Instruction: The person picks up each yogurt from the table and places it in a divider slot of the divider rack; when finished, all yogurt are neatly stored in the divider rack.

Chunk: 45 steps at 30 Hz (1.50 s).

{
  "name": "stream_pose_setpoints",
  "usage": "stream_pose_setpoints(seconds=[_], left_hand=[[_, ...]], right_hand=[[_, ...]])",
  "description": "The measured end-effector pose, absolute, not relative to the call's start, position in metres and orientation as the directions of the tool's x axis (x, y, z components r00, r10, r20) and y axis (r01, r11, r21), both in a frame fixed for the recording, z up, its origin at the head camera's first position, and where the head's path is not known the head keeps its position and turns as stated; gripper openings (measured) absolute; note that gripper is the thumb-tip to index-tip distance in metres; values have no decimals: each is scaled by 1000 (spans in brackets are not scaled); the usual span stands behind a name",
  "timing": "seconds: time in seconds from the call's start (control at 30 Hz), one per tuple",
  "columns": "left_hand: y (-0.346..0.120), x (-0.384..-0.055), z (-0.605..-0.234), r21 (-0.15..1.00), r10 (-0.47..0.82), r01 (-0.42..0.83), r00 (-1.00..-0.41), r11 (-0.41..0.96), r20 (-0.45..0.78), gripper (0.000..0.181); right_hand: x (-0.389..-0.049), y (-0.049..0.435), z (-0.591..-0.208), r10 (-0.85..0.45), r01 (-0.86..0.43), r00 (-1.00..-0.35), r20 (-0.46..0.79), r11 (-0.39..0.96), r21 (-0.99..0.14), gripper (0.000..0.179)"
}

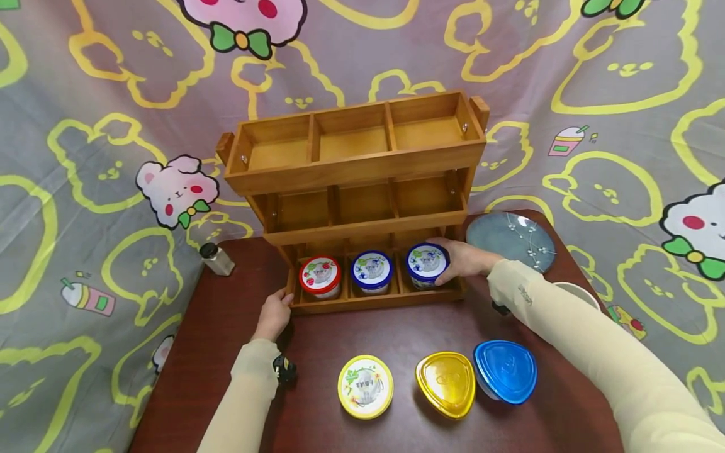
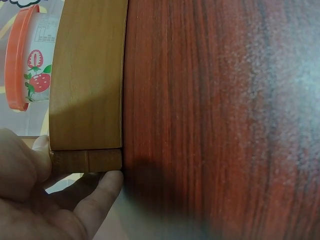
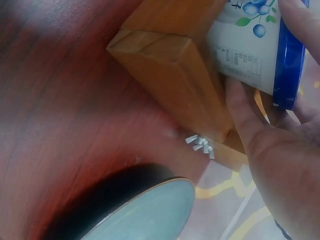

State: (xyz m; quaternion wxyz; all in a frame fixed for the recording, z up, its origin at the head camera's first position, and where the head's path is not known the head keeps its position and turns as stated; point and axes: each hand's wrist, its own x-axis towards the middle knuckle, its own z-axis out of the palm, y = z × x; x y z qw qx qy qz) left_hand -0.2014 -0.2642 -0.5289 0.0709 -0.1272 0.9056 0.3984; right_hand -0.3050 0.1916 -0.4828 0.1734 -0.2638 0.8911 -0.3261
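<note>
My right hand (image 1: 466, 258) grips a blue-lidded tub (image 1: 427, 264) in the right compartment of the bottom tier of a three-tier wooden rack (image 1: 362, 163). Blueberries are printed on that tub (image 3: 250, 45) in the right wrist view, where the fingers curve around its side. At the bottom tier's left end, my left hand (image 1: 274, 314) pinches the rack's corner (image 2: 87, 161) between thumb and fingers. A red-lidded tub (image 1: 320, 275) with strawberry print fills the left compartment, and a second blue-lidded tub (image 1: 372, 272) the middle one.
On the table (image 1: 317, 340) in front lie a yellow-lidded tub (image 1: 365, 386), a gold-lidded triangular container (image 1: 447, 384) and a blue-lidded triangular container (image 1: 505, 371). A shaker (image 1: 217, 259) stands left of the rack. At right are a grey-blue plate (image 1: 504, 236) and a white rim (image 1: 578, 292), partly behind the sleeve.
</note>
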Motion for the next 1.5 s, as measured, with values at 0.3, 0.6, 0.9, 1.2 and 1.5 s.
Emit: stream_pose_setpoints(seconds=[0.3,0.6,0.9,1.2,1.5], left_hand=[[-263,-202,-529,716,-164,-283,-959,638,-232,48],[-261,-202,-529,724,-146,-300,-952,621,-269,50],[-257,-202,-527,722,-145,-290,-955,628,-258,49],[-257,-201,-529,721,-137,-303,-950,623,-282,51],[-269,-200,-532,717,-138,-308,-948,626,-286,50]], right_hand=[[-302,197,-485,-562,-321,-808,-177,672,-667,103],[-299,202,-486,-543,-295,-815,-199,687,-664,106],[-295,206,-489,-544,-295,-817,-192,680,-671,105],[-287,210,-473,-560,-297,-799,-219,683,-667,114],[-255,242,-435,-563,-239,-801,-203,612,-754,112]])
